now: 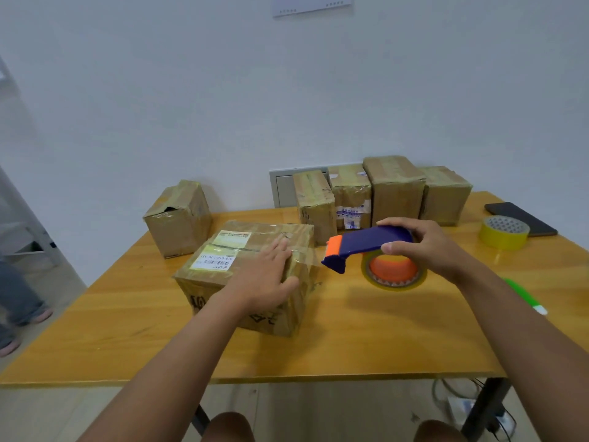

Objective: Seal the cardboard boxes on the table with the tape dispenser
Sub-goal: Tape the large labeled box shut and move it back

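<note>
I'm pressing my flat left hand (266,275) on the box (251,275); my right hand (427,247) is gripping the light, rigid dispenser (366,247) by its handle.

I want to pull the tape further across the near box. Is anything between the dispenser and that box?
Nothing visible. The tape dispenser, held in the right hand, sits just right of the box, joined only by a tape strip; the left hand presses the top.
</note>
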The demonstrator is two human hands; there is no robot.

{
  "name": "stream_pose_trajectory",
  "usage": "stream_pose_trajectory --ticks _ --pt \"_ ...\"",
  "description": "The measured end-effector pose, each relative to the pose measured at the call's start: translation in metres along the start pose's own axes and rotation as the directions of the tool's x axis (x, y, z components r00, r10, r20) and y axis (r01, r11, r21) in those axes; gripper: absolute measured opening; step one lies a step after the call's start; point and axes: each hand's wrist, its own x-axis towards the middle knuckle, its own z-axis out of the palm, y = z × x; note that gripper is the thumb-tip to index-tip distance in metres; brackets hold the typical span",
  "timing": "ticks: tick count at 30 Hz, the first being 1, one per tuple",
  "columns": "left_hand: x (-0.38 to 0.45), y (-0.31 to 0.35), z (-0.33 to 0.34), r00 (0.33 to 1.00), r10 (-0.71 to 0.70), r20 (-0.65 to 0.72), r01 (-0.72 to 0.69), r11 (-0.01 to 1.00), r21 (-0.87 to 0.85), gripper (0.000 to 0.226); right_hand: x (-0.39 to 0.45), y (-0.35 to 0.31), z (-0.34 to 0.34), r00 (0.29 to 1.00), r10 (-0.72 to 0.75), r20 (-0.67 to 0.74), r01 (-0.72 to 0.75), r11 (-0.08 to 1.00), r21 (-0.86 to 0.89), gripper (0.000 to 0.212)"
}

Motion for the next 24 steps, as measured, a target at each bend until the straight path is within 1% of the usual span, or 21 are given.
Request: stream_pose_trajectory --ticks 2,5,6,9,10,12,13,14,16,18,19,21,23,24 --pt "0.0 0.001 0.001 1.0 -0.002 -0.007 0.001 0.998 -0.068 0.066 0.002 -0.007 0.001 0.999 -0.003 0.035 0.005 0.998 -0.066 0.056" --pt "0.0 0.0 0.001 1.0 0.017 0.005 -0.017 0.999 -0.049 0.06 0.012 -0.018 0.01 0.995 -0.017 0.098 0.032 0.987 -0.16 0.052" --pt "0.0 0.001 0.0 1.0 0.016 0.016 -0.015 0.999 -0.033 0.058 0.016 -0.021 0.015 0.995 -0.01 0.103 0.028 0.985 -0.172 0.047" --pt "0.002 0.003 0.0 0.999 0.006 0.035 -0.005 1.0 -0.017 0.056 0.031 -0.032 0.03 0.994 0.027 0.106 -0.012 0.99 -0.141 0.018" --pt "0.002 0.003 0.0 0.999 0.003 0.038 -0.002 1.0 -0.018 0.056 0.034 -0.033 0.032 0.992 0.045 0.117 -0.023 0.982 -0.185 0.014" --pt "0.002 0.004 0.001 0.999 -0.002 0.041 0.004 0.999 -0.04 0.057 0.035 -0.029 0.035 0.981 0.121 0.154 -0.053 0.921 -0.386 0.023" --pt "0.001 0.004 0.001 0.999 0.0 0.043 0.002 0.999 -0.047 0.057 0.033 -0.022 0.034 0.977 0.162 0.136 -0.082 0.884 -0.46 0.029" --pt "0.001 0.004 0.001 0.999 0.003 0.046 0.0 0.999 -0.049 0.057 0.029 -0.014 0.032 0.981 0.173 0.082 -0.116 0.876 -0.468 0.033" --pt "0.004 0.004 -0.003 0.998 -0.009 0.056 0.015 0.995 -0.099 0.055 0.02 0.0 0.025 0.988 0.122 -0.099 -0.15 0.917 -0.369 0.037" --pt "0.014 0.008 -0.007 0.996 -0.055 0.072 0.068 0.982 -0.179 0.046 0.015 0.006 0.019 0.955 0.087 -0.285 -0.154 0.962 -0.224 0.039" --pt "0.02 0.011 -0.009 0.994 -0.089 0.065 0.1 0.977 -0.188 0.042 0.015 0.006 0.018 0.937 0.078 -0.342 -0.144 0.974 -0.173 0.042" --pt "0.032 0.02 -0.008 0.984 -0.175 0.027 0.177 0.969 -0.171 0.033 0.016 0.004 0.024 0.918 0.061 -0.393 -0.127 0.982 -0.143 0.046" --pt "0.041 0.029 -0.006 0.965 -0.259 -0.044 0.25 0.957 -0.146 0.011 0.018 0.001 0.032 0.902 0.059 -0.429 -0.115 0.988 -0.105 0.047" --pt "0.045 0.033 -0.004 0.956 -0.288 -0.062 0.277 0.949 -0.149 0.007 0.019 0.001 0.035 0.896 0.067 -0.439 -0.114 0.99 -0.081 0.048"
